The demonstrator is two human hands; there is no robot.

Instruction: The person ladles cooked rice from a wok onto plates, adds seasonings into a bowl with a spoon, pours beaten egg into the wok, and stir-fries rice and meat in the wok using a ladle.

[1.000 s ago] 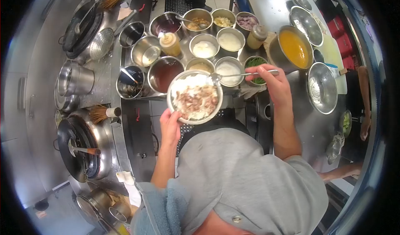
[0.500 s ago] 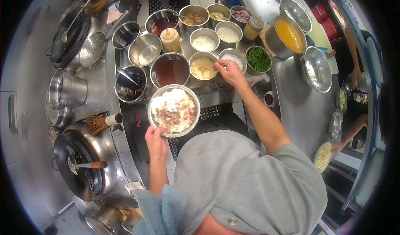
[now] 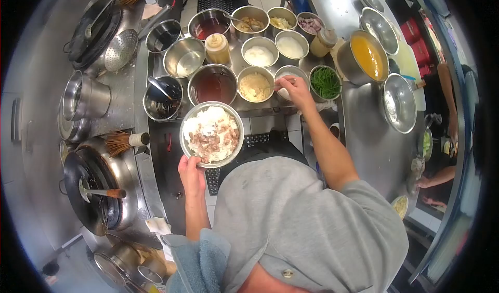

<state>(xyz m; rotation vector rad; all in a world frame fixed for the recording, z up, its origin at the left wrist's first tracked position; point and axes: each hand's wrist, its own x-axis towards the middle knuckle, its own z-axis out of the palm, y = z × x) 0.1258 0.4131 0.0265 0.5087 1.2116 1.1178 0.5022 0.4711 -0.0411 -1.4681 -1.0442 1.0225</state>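
Observation:
My left hand (image 3: 192,174) grips the near rim of a round metal bowl (image 3: 240,137) of white rice-like food topped with brownish pieces. Closed around a spoon handle, my right hand (image 3: 295,91) is over the pot of white powder. The spoon (image 3: 272,87) reaches left into a pot of pale yellow granules (image 3: 254,87). Chopped greens fill a pot (image 3: 326,82) to the right of that hand. Just beyond the bowl stands a pot of reddish-brown liquid (image 3: 212,87), beside a pot of dark sauce (image 3: 162,99) with a utensil in it.
Two squeeze bottles (image 3: 217,48) (image 3: 324,42) stand among the pots. A large pot of orange liquid (image 3: 367,56) and metal bowls (image 3: 399,103) are at right. Woks (image 3: 86,191), a bamboo brush (image 3: 122,142) and a strainer (image 3: 121,50) lie left. Another person's arms (image 3: 439,177) show far right.
The bowl in my left hand has moved left since the first frame. My right hand has brought the spoon from above the greens to the pale granules. A co-worker's arm has shifted.

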